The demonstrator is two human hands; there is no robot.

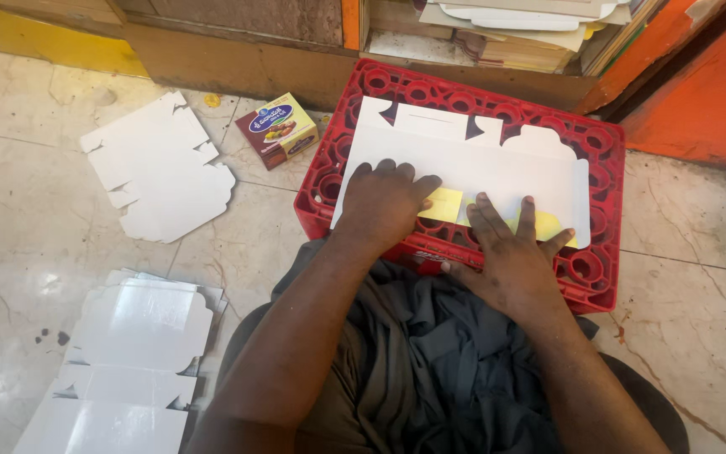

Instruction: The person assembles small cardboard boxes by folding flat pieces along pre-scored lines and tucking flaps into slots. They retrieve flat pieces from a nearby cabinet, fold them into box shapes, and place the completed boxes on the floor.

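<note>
On the floor at far left I see a stack of flat white carton blanks (128, 361), another single white blank (161, 164) above it, then a small maroon-and-yellow printed box (279, 129). My left hand (384, 202) lies open, palm down, on the flat white carton (472, 168) spread across the red crate (598, 269), its long axis running left-right. My right hand (510, 248), open too, presses its near edge beside the yellow flaps (443, 204).
</note>
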